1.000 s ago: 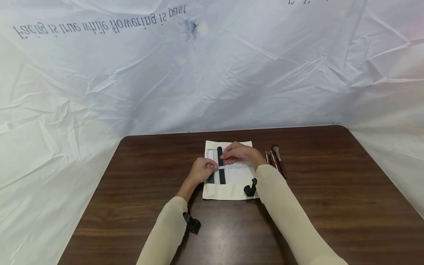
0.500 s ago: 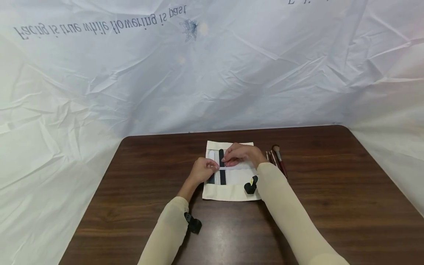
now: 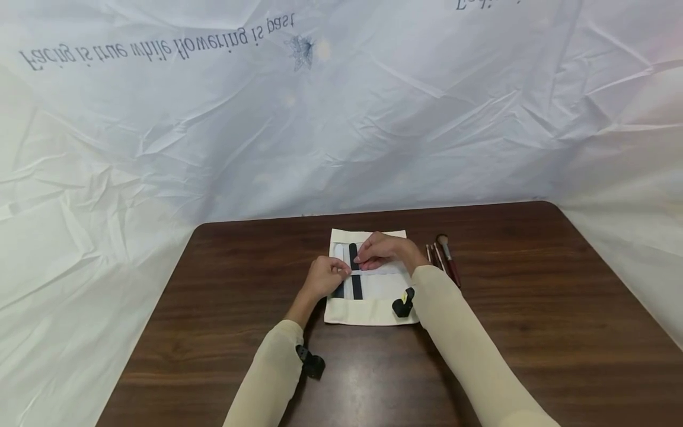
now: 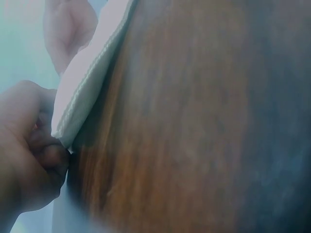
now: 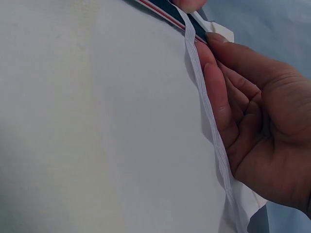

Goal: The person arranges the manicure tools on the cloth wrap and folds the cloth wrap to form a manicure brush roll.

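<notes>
A cream fabric roll-up pouch (image 3: 368, 312) lies unfolded, with a white elastic band (image 5: 206, 104) sewn across its middle in loops. Under the band runs a dark nail file (image 3: 357, 288) with a layered white and red edge. My right hand (image 3: 384, 249) pinches this nail file between thumb and fingers, just beyond the band. At the band, left of the file, my left hand (image 3: 323, 277) pinches the elastic; its fingertip (image 5: 190, 4) shows at the top of the right wrist view. Farther left on the pouch lie a white strip (image 3: 339, 251) and a dark strip (image 3: 340, 290), partly hidden by the left hand.
Right of the pouch, a brush (image 3: 448, 258) with a dark red handle lies beside several thin sticks (image 3: 434, 256), partly behind the right sleeve. The brown wooden table (image 3: 240, 284) ends at a white sheet (image 3: 341, 148) hanging behind it.
The nail file's far end sits slightly lower, nearer me, than a second ago. Both hands keep their hold in nearly the same place; the head view shifts slightly.
</notes>
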Demonstrator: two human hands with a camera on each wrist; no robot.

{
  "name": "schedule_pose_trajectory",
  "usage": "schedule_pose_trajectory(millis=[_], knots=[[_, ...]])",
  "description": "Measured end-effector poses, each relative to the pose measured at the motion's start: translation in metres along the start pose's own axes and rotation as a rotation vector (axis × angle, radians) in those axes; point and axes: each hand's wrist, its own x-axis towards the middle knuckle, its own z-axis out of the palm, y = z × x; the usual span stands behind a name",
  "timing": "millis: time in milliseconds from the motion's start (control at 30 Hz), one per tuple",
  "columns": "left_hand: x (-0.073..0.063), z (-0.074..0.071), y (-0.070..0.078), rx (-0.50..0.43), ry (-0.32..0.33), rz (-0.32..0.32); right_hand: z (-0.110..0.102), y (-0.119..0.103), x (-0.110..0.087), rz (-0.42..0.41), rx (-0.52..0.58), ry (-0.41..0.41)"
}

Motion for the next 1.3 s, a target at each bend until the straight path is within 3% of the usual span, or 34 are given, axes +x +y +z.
schedule_pose_trajectory(millis=[200, 333, 500, 700, 867, 1100, 1300], knots=[[-0.001, 0.001, 0.000, 0.011, 0.017, -0.014, 0.004, -0.002, -0.003, -0.026, -0.068, 0.041], [-0.003, 0.002, 0.003, 0.011, 0.028, -0.020, 0.006, -0.007, -0.010, -0.046, -0.178, 0.080], [-0.004, 0.002, 0.004, -0.001, 0.041, -0.023, -0.002, -0.005, -0.022, -0.113, -0.295, 0.176], [-0.005, 0.002, 0.002, -0.008, 0.049, -0.019, -0.032, 0.014, -0.048, -0.236, -0.225, 0.310], [-0.004, 0.001, 0.000, -0.005, 0.036, -0.006, -0.060, 0.029, -0.083, -0.274, -0.149, 0.446], [-0.004, 0.000, -0.003, -0.004, 0.016, 0.005, -0.086, 0.047, -0.126, -0.196, -0.250, 0.610], [-0.002, -0.001, -0.001, 0.006, -0.013, 0.017, -0.093, 0.058, -0.139, -0.008, -0.387, 0.581]])
